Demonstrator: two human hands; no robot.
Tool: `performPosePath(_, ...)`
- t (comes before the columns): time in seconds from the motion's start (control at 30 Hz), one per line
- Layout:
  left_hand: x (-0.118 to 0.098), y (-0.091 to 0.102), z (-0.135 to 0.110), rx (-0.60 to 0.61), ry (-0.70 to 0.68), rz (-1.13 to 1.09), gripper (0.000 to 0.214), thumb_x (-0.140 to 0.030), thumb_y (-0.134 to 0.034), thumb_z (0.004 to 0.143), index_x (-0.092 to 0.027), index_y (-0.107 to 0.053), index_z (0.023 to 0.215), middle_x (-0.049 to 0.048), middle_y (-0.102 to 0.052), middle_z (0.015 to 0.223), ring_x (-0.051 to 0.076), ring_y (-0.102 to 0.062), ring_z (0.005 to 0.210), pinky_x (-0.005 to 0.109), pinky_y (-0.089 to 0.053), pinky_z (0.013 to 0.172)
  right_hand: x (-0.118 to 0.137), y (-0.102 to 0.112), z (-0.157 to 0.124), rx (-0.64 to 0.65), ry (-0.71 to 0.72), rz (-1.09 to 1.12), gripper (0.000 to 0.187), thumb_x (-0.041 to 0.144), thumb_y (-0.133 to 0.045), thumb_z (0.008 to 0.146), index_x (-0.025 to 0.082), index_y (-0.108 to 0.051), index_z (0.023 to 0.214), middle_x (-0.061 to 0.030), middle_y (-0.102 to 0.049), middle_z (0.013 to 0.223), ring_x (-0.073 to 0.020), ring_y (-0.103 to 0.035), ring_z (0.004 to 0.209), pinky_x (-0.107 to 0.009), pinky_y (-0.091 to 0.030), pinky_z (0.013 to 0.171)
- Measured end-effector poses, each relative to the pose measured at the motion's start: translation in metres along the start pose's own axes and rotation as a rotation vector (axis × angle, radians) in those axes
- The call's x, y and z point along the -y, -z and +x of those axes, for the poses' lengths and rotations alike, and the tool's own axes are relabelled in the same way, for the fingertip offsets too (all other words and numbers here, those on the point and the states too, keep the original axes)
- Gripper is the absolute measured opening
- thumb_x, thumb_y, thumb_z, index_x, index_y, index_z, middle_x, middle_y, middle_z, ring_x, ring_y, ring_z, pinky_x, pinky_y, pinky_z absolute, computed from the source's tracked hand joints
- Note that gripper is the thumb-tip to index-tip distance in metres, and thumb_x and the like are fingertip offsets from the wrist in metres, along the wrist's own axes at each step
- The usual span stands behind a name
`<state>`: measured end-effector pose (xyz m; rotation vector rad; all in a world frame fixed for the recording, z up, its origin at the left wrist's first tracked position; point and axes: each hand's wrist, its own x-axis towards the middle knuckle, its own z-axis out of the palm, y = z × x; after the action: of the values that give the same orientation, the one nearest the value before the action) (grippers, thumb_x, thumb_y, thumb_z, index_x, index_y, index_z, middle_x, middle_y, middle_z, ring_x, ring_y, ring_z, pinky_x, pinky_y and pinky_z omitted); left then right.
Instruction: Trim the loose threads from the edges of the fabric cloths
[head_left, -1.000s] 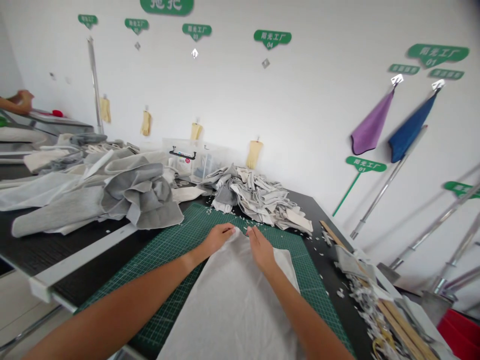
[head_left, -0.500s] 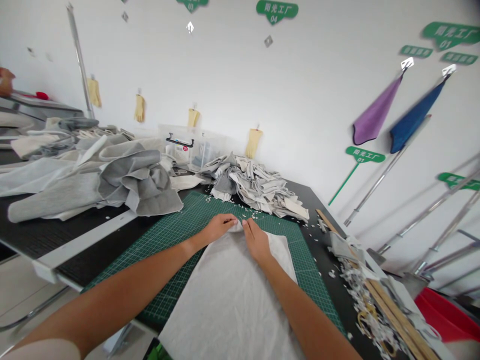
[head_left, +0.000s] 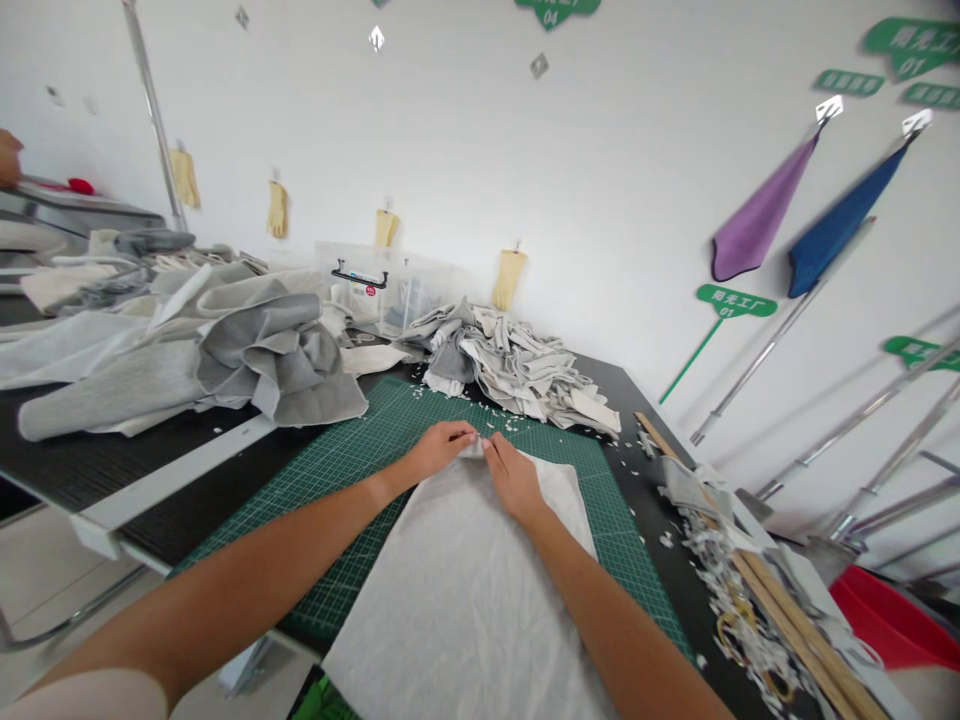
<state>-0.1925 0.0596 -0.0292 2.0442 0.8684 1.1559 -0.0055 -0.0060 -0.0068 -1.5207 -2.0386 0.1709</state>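
Observation:
A pale grey piece of fabric (head_left: 465, 590) lies over the green cutting mat (head_left: 300, 500) and runs down past the table's near edge. At its far edge my left hand (head_left: 444, 447) pinches the cloth between thumb and fingers. My right hand (head_left: 514, 475) pinches the same edge just to the right, the fingertips of both hands nearly touching. A small fold of cloth is raised between them. White lint scraps are scattered on the mat beyond my hands.
Behind the mat is a heap of grey fabric pieces (head_left: 517, 365). Larger cloths (head_left: 277, 360) pile up at left near a clear plastic box (head_left: 360, 290). Wooden strips (head_left: 795, 620), scraps and scissors lie along the right edge. A red dustpan (head_left: 892, 620) stands beyond.
My view has shifted slightly. Both hands stay on the fabric's far edge, with only a slight movement of the fingers.

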Motion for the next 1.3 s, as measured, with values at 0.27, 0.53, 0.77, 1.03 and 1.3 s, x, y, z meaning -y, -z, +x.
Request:
performPosePath(0.27,0.0074,-0.0008,0.0010,0.024,0.013,-0.005,0.031,-0.037,-0.052,0.094,-0.016,-0.074,0.095,0.0031,-0.074,0.091,0.016,-0.063,0.084,0.024,-0.044,0.075,-0.0005,-0.0001,-0.0003,0.024,0.019,-0.053,0.043,0.053,-0.018,0.106,0.024,-0.049,0.096,-0.0003,-0.063,0.090,-0.0167,-0.059,0.076,-0.026,-0.033,0.065)
performPosePath(0.53,0.0084,-0.0012,0.0013,0.028,0.009,-0.057,0.032,-0.037,-0.052,0.095,-0.015,-0.074,0.099,0.0049,-0.075,0.096,0.017,-0.064,0.088,0.025,-0.046,0.080,0.0000,-0.0005,-0.0002,0.013,0.015,-0.106,0.042,0.051,-0.020,0.107,0.023,-0.050,0.099,-0.0020,-0.066,0.094,-0.0165,-0.060,0.077,-0.026,-0.031,0.064)
performPosePath(0.77,0.0048,0.0004,0.0009,0.024,0.019,-0.072,0.035,-0.040,-0.052,0.096,-0.014,-0.073,0.093,0.0036,-0.072,0.088,0.015,-0.062,0.081,0.024,-0.044,0.073,0.0008,0.0004,-0.0008,-0.002,0.003,-0.102,0.042,0.051,-0.019,0.106,0.024,-0.050,0.099,-0.0035,-0.066,0.094,-0.0183,-0.061,0.078,-0.027,-0.032,0.064)
performPosePath(1.03,0.0053,0.0010,0.0010,0.019,0.017,-0.055,0.035,-0.041,-0.050,0.096,-0.014,-0.072,0.094,0.0043,-0.072,0.090,0.016,-0.062,0.083,0.024,-0.044,0.075,0.0019,0.0017,-0.0018,0.001,0.002,-0.083,0.042,0.052,-0.019,0.106,0.024,-0.048,0.098,-0.0014,-0.066,0.092,-0.0179,-0.060,0.077,-0.026,-0.031,0.064)
performPosePath(1.3,0.0033,0.0015,0.0010,0.014,0.024,-0.029,0.032,-0.038,-0.050,0.096,-0.015,-0.072,0.095,0.0043,-0.072,0.093,0.016,-0.063,0.086,0.024,-0.044,0.078,0.0017,0.0006,-0.0009,0.030,0.003,-0.118,0.040,0.050,-0.021,0.107,0.024,-0.049,0.099,-0.0007,-0.066,0.093,-0.0162,-0.061,0.078,-0.025,-0.029,0.065)
